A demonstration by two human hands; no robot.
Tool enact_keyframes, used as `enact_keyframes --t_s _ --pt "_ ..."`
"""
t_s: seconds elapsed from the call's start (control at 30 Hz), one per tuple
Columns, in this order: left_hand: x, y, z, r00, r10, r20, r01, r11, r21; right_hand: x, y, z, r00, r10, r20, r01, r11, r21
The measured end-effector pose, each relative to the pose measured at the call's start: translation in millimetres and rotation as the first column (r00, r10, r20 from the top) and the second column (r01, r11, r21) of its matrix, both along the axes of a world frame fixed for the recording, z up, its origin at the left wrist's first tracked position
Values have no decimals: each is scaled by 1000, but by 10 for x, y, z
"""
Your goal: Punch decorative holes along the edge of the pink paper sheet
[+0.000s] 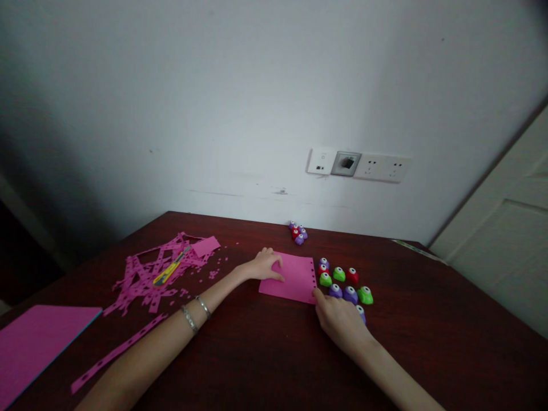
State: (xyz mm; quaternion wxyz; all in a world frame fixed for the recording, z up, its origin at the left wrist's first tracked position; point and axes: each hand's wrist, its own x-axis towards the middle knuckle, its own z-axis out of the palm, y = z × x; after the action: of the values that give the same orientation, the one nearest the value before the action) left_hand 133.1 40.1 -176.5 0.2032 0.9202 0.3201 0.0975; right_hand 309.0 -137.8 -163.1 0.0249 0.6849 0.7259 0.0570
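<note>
Dark red table [257, 359] beneath the sheet [295, 277], its landmark. Pink stack [38, 342] well left of and nearer than the sheet. Left arm, two bracelets [196, 314], reaches in diagonally; left hand [266, 266] lies palm down on the sheet's left side, thumb spread from fingers, not clenched. Right arm angles in from near right; right hand [340, 319] curled, fingertips at the sheet's near right corner, pinch or press: cannot tell. Sheet flat, holes along right edge. Scraps [143, 274] left of it, knife [171, 271] on top. Punches [365, 295] right of it, others beyond.
</note>
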Motion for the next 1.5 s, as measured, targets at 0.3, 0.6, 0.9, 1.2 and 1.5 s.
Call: enact_keyframes --t_s 0.3,0.6,0.9,1.2,1.5 --pt "-162 79 132 961 251 119 -231 960 -159 46 -15 -162 994 52 -93 -45 996 78" --pt "-264 84 252 876 476 71 -333 706 -625 5 -42 -221 994 103 -44 -84 945 317" --pt "-163 -53 273 907 411 90 -229 660 -716 53 17 -436 973 228 -41 -181 857 482" --pt "-121 73 255 926 378 0 -310 760 -571 64 43 -420 964 256 -65 -193 849 492" --pt "611 611 266 963 226 147 -232 972 23 -42 -45 -351 971 237 -40 -191 861 470"
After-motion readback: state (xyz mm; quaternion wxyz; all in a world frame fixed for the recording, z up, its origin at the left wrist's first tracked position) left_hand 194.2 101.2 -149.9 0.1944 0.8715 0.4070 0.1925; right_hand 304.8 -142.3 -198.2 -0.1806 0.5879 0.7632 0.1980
